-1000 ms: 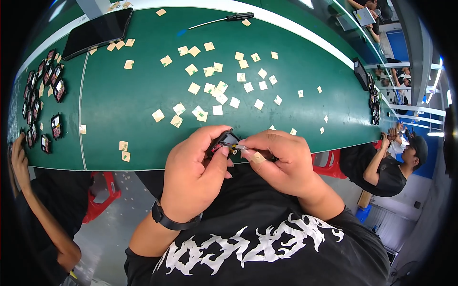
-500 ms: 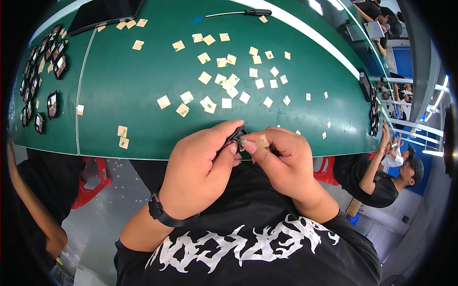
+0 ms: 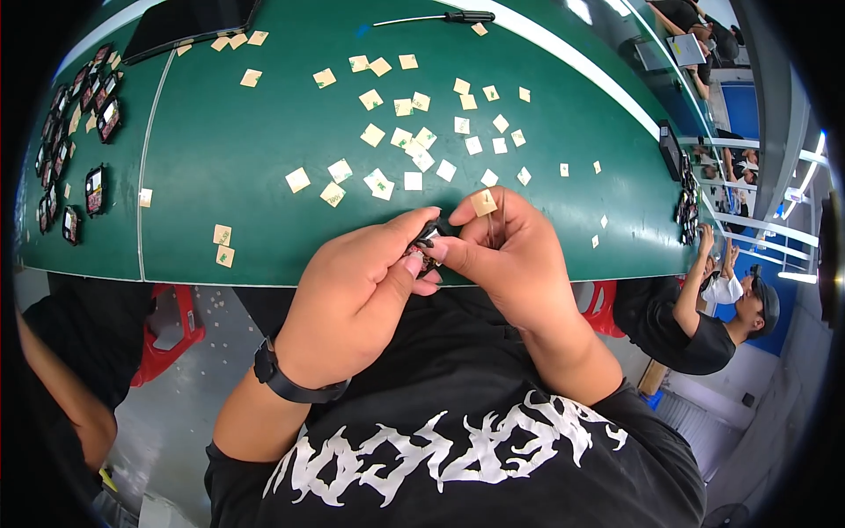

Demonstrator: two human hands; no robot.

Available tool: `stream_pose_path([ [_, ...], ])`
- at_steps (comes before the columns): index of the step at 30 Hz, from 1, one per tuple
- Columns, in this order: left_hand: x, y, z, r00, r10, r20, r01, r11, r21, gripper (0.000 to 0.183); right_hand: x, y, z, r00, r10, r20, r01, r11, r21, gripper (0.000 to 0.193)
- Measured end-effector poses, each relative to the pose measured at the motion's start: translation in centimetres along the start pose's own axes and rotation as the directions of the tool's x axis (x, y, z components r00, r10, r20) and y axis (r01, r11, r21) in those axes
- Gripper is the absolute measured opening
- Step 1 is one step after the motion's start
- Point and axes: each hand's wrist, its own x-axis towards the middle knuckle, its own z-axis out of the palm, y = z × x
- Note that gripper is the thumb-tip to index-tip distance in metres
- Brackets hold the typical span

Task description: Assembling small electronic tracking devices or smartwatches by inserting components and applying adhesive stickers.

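Observation:
Close over the table's near edge, my left hand [image 3: 352, 286] is closed round a small black-cased electronic device [image 3: 427, 238] with circuit-board parts showing. My fingers cover much of it. On its right side, my right hand [image 3: 521, 264] has its thumb tip against the device, the other fingers curled. A tan paper square [image 3: 483, 203] sits at the right index finger. A thin, shiny strip shows between these fingers; its kind is unclear. Ahead on the green table [image 3: 238, 150] lie several loose square paper pieces [image 3: 372, 135], some with green print.
Several similar black devices [image 3: 95, 189] cluster at the far left. A screwdriver [image 3: 466, 17] and a flat black panel [image 3: 189, 26] lie at the back. More black parts [image 3: 687, 216] stand at the right edge. A co-worker [image 3: 695, 308] sits at right; another person's arm [image 3: 70, 396] shows at left.
My right index finger, with the paper square, has risen and moved away from the device. The right thumb now presses at the device, which my left hand still holds.

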Motion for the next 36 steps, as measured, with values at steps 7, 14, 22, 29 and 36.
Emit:
stream_pose_path([
  [7,-0.1,0.6,-0.1,0.999,-0.050,0.022,0.050,0.999,0.012,0.037,0.7,-0.8,-0.8,0.988,0.094,0.123,-0.090,0.995,-0.036,0.017],
  [14,-0.2,0.8,0.8,0.983,-0.148,-0.106,0.127,0.975,-0.184,0.034,-0.6,-1.0,-2.8,0.982,0.043,0.186,-0.067,0.990,0.125,0.012],
  [22,-1.1,2.1,1.3,0.898,-0.202,-0.391,0.156,0.977,-0.146,0.025,-1.6,2.0,-16.9,0.861,-0.127,-0.492,0.079,0.990,-0.116,0.019],
  [29,-2.8,2.5,-5.2,0.791,0.228,-0.567,0.047,0.903,0.428,0.029,-4.0,7.6,-34.2,0.456,-0.291,-0.841,-0.445,0.744,-0.499,0.027],
  [36,-1.2,4.3,-10.8,0.550,0.718,-0.427,0.294,0.312,0.903,0.028,-3.6,11.3,-46.1,0.236,-0.642,-0.730,-0.528,0.545,-0.651,0.045],
])
